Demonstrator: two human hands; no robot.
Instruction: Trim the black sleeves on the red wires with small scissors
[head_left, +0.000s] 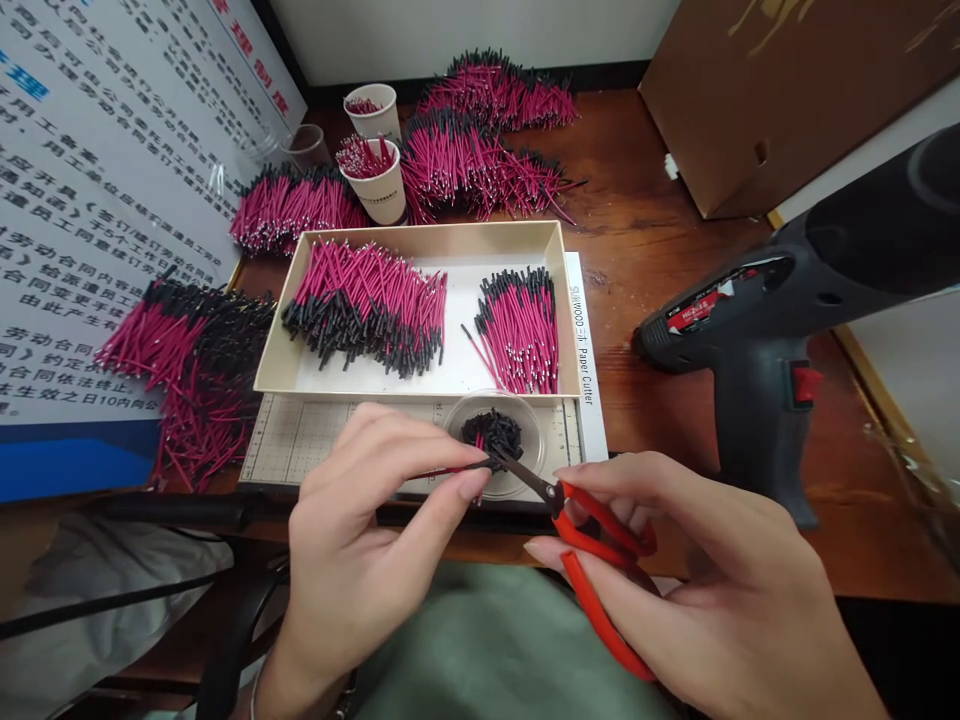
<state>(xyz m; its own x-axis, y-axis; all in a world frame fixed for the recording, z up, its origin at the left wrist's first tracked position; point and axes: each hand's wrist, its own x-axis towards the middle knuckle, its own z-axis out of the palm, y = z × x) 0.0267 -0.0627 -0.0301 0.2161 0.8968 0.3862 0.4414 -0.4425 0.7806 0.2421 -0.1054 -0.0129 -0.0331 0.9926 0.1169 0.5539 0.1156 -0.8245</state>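
Observation:
Between thumb and forefinger, my left hand [375, 520] pinches a thin wire [450, 470] with a black end pointing right. My right hand [697, 560] holds red-handled scissors [600, 540], fingers in the loops. The blade tips meet the wire's black end just beyond my left fingertips. Right below them stands a clear round cup [534, 455] with short black tube pieces [491, 432] inside. Behind it, a cream box [427, 392] holds a large pile of pink wires with black ends [375, 300] on the left and a smaller bundle [519, 330] on the right.
A paper cutter [589, 350] lies under the box. Two paper cups [382, 190] with wires stand behind it, among more wire piles [465, 165]. Further wires [195, 370] lie at the left by a printed board [90, 200]. A black heat gun [750, 330] stands at the right.

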